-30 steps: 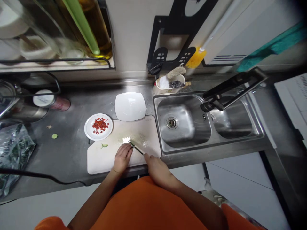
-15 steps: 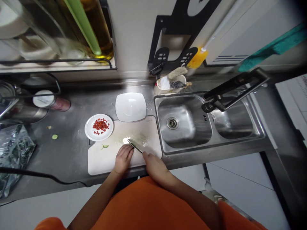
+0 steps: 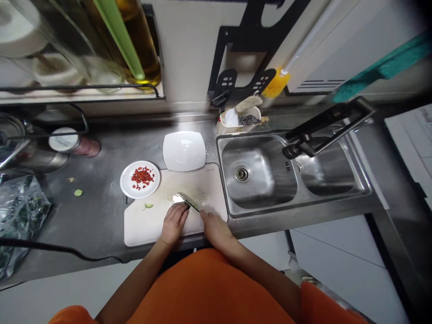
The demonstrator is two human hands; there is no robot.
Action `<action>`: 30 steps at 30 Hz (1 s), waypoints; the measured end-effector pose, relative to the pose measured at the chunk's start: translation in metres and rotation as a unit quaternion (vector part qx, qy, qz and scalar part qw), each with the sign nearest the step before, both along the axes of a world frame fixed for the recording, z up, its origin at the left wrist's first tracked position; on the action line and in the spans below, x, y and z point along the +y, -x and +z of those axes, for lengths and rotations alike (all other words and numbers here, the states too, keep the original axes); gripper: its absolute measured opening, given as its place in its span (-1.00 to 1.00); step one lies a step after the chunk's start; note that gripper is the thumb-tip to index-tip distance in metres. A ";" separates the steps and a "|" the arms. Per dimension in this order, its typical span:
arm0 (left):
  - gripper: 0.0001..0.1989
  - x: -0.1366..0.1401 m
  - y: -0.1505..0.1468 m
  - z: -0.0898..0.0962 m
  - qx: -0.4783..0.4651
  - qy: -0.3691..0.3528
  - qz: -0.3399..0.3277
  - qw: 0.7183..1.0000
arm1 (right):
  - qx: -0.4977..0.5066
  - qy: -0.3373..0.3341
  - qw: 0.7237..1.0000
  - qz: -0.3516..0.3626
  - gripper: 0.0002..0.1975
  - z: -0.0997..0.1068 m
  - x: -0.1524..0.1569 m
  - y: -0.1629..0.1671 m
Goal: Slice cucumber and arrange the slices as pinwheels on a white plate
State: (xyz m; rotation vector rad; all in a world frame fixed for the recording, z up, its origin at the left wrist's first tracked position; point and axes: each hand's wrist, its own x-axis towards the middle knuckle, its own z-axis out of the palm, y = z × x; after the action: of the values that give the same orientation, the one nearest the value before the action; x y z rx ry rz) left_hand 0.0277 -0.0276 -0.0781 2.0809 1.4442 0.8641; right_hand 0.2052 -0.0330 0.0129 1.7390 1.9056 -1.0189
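Note:
My right hand is closed round the handle of a knife, whose blade slants up and to the left over the cutting board. Beside the blade, the curled fingers of my left hand press on a dark green vegetable piece, mostly hidden under the fingertips, so its kind is unclear. Wet marks show on the board just beyond the blade. Left of my left hand lie pale green trimmings. A white plate of small red pieces overlaps the board's far left corner.
An empty white square dish stands at the board's far edge. The double sink with a black faucet is on the right. At left are a green slice, a lidded jar and a plastic bag.
The knife blade has shifted slightly, its tip a little further left and away from me. My right hand moved slightly left; my left hand stays nearly in place.

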 end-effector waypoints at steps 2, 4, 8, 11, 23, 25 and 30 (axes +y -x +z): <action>-0.80 0.000 0.000 0.003 0.006 0.006 -0.003 1.000 | -0.011 -0.024 1.000 -0.006 -0.55 0.004 0.001 -0.009; -0.80 0.001 0.001 0.009 0.009 0.011 -0.006 1.000 | -0.025 -0.057 0.998 -0.008 -0.54 0.008 0.004 -0.018; -0.80 0.007 -0.003 0.026 0.002 -0.002 0.008 1.000 | -0.066 -0.106 0.992 0.007 -0.61 0.007 0.010 -0.032; -0.79 0.020 -0.017 0.038 0.009 -0.010 0.015 1.000 | -0.087 -0.134 0.987 0.023 -0.61 -0.001 0.011 -0.034; -0.88 0.069 -0.065 0.017 0.034 0.105 0.006 0.994 | -0.084 -0.123 0.988 0.036 -0.69 0.005 0.002 -0.034; -0.90 0.075 -0.065 0.015 0.038 0.108 0.011 0.993 | -0.079 -0.113 0.990 0.032 -0.71 0.013 -0.007 -0.038; -0.88 0.081 -0.049 0.022 0.010 0.085 0.018 0.996 | -0.017 -0.047 0.998 -0.033 -0.72 0.034 -0.030 -0.056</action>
State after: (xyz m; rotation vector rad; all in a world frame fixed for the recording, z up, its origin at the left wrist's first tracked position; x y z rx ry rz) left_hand 0.0763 0.0533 -0.0564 1.9496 1.5144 0.7091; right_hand 0.2613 -0.0634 0.0472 1.8703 1.9150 -0.9291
